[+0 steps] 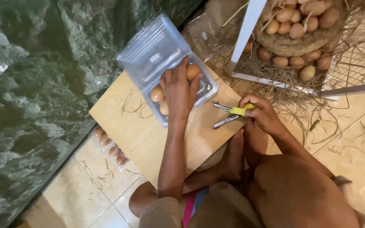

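Left hand (179, 90) presses flat, fingers spread, on the eggs (157, 93) in the clear carton (165, 63), its long axis running ten to four o'clock. Right hand (262, 113), at three o'clock, pinches a yellow stapler (232, 113).

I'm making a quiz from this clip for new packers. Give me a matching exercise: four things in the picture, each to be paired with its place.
Things:
1. left hand
2. right hand
3. basket of eggs
4. wooden board

Places:
A. amid straw, top right
B. on the eggs in the clear plastic tray
C. on the tiled floor, under the tray
D. holding the yellow stapler

Pairs: 1-B, 2-D, 3-A, 4-C
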